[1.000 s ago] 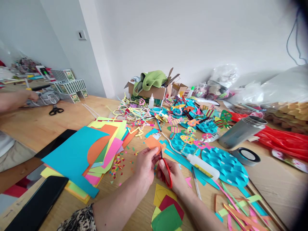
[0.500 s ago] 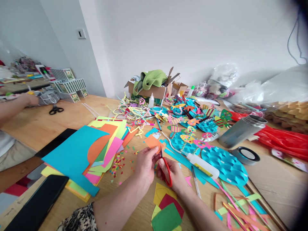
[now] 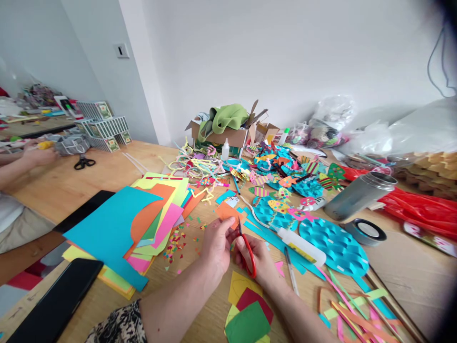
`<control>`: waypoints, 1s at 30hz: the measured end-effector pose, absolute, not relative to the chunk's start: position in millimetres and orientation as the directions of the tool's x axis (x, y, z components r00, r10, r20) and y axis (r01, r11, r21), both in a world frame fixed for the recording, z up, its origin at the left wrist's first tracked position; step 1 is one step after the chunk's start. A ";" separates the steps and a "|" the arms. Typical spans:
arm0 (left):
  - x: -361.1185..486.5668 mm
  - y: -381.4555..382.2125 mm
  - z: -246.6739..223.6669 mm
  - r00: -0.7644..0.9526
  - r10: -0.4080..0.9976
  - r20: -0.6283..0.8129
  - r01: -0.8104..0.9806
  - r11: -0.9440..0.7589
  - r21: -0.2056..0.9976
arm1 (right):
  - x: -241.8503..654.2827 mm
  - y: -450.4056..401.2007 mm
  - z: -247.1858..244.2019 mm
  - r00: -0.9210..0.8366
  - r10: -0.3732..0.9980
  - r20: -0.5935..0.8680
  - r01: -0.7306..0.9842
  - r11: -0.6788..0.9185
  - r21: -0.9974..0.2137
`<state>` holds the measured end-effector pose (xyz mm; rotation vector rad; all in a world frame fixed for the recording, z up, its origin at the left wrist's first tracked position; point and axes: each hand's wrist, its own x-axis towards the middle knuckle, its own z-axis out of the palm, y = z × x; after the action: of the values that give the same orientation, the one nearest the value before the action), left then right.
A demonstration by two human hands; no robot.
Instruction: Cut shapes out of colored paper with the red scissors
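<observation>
While the left hand [image 3: 217, 243] pinches a piece of orange paper [image 3: 226, 211] between thumb and fingers, the right hand [image 3: 260, 255] is closed around the handles of red-handled scissors [image 3: 253, 257], whose dark blades meet the paper's right side; whether the blades are parted cannot be told. The paper is held above the middle of the wooden table [image 3: 143, 156], the two hands side by side.

Close surroundings: paper scraps [image 3: 174, 245] lie strewn to the left of the left hand. Below the hands, between the forearms, yellow, red and green pieces overlap, the green piece [image 3: 248, 321] uppermost. To the right of the right hand, a pen [image 3: 291, 271] and a white glue bottle [image 3: 303, 247] lie across blue strips, bounding the space on that side; a dimpled blue disc [image 3: 333, 245] lies just beyond the bottle.

Wider surroundings: at left, a large blue sheet [image 3: 103, 228] tops a fanned paper stack, with a black phone [image 3: 55, 300] near it. At right, a metal flask [image 3: 360, 195] leans behind a round lid [image 3: 366, 232]. Behind, a cardboard box [image 3: 233, 138] holds green fabric [image 3: 228, 116]. At far left, a co-worker's hand [image 3: 39, 153] is near black scissors [image 3: 84, 163].
</observation>
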<state>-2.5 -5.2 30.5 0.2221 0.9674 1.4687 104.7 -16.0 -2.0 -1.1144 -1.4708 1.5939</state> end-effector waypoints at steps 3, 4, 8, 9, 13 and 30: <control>-2.7 -4.9 28.9 -0.168 0.901 -0.400 -0.710 0.171 0.683 | 105.3 -15.8 -4.2 -0.398 0.907 -0.138 0.059 -0.125 -0.990; -2.8 -5.0 28.6 -0.164 0.904 -0.396 -0.702 0.175 0.690 | 105.4 -15.7 -4.4 -0.397 0.907 -0.139 0.062 -0.125 -0.990; -3.3 -6.3 29.5 -0.160 0.908 -0.388 -0.671 0.188 0.717 | 104.7 -15.6 -1.4 -0.380 0.914 -0.144 0.078 -0.124 -0.989; -3.4 -6.6 29.9 -0.163 0.909 -0.383 -0.664 0.186 0.724 | 104.5 -15.6 -0.4 -0.378 0.914 -0.146 0.078 -0.126 -0.989; -3.5 -7.7 30.9 -0.165 0.913 -0.372 -0.639 0.188 0.745 | 104.4 -15.8 -0.5 -0.389 0.910 -0.145 0.063 -0.131 -0.989; -2.9 -6.7 29.7 -0.180 0.915 -0.361 -0.624 0.178 0.761 | 103.4 -16.7 -1.6 -0.368 0.915 -0.165 0.073 -0.149 -0.986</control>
<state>-2.9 -6.7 29.7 0.3700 1.0407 1.4275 103.4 -16.7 -1.6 -1.1574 -1.4419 1.5934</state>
